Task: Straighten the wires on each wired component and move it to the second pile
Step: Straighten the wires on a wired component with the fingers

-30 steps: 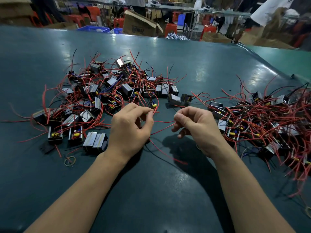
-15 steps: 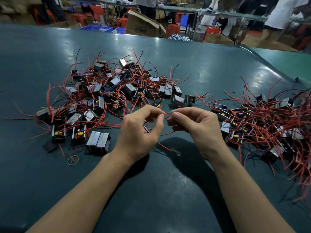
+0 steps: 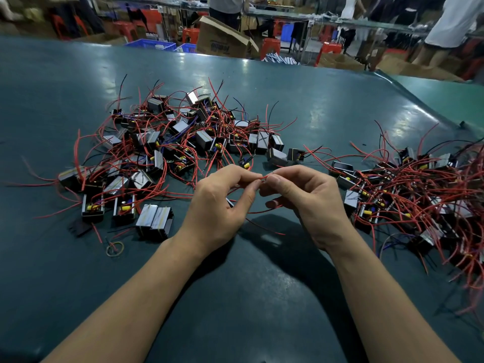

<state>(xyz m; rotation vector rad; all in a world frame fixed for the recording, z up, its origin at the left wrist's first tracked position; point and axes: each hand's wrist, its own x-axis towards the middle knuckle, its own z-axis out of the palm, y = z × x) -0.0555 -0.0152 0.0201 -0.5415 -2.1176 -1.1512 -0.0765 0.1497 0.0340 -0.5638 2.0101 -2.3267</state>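
- Straightening step: left hand and right hand each pinch 1 red wire, grip closed, above tabletop centre.
- Component body mostly hidden under left hand.
- Next, likely: draw wire taut, then carry component to pile at 3 o'clock.

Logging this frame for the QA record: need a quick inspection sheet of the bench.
Surface: dark teal glossy bench top, with glare patches.
Job's things: left pile of small black wired components; right pile of the same; one thin red wire held between the hands.
Clutter: tan rubber band and flat black scrap near the left pile.
Grippers: left hand and right hand both pinch the red wire, fingertips almost meeting.
Cables: loose red and black leads sprawl from both piles.
Surroundings: open brown cardboard box, blue plastic crates, red stools, people standing behind.
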